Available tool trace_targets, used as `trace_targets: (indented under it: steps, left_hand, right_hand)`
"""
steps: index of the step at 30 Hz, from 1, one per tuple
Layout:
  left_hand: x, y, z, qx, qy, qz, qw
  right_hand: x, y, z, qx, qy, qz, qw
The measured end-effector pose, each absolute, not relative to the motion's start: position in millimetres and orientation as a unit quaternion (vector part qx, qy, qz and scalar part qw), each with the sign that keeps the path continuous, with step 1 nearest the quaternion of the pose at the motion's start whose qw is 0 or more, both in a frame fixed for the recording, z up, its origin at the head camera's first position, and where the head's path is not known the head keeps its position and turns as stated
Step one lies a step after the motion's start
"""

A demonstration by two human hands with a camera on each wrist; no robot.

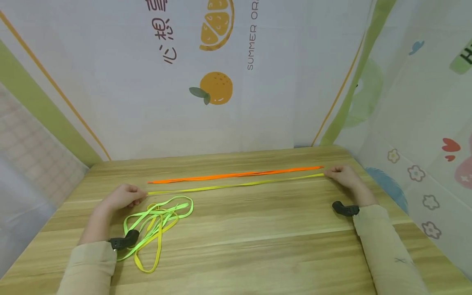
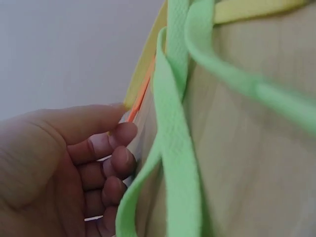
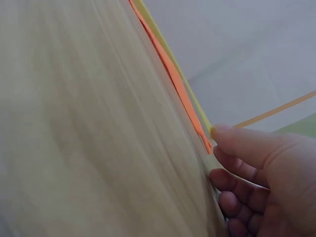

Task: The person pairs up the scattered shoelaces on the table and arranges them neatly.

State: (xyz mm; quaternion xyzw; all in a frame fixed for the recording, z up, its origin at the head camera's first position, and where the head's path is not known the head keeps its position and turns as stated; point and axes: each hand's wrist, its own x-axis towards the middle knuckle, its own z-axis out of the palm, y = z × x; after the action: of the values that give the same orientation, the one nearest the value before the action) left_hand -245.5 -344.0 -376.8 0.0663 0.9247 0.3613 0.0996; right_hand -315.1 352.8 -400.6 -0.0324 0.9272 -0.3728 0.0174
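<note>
A flat yellow shoelace is stretched straight between both hands, over the table. My left hand pinches its left end between thumb and index finger, the other fingers curled. At the right end, the thumb and fingers of my right hand pinch the lace. Just behind it lies an orange shoelace, folded into a long strip roughly parallel to the yellow one. Beside my left hand sits a loose heap of green shoelace, with another yellow shoelace looped through it.
The wooden table ends at a printed white cloth at the back. Another printed cloth hangs along the right side. Black wrist cameras sit on both forearms, the left one overlapping the green heap in the head view.
</note>
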Motion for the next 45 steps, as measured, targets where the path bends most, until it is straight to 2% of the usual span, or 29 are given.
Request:
trace_targets:
  steps: [11, 30, 45]
  left_hand:
    - [-250.7, -342.2, -378.2, 0.028, 0.928, 0.355, 0.106]
    - [-251.5, -339.1, -381.4, 0.016, 0.941, 0.328, 0.085]
    - [-251.0, -335.8, -379.5, 0.000, 0.944, 0.320, 0.077]
  right_hand:
    - [-314.8, 351.6, -402.9, 0.001, 0.924, -0.382, -0.002]
    - [-314.1, 346.7, -409.1, -0.011, 0.935, -0.352, -0.050]
    - [-314.4, 344.9, -409.9, -0.017, 0.934, -0.352, -0.056]
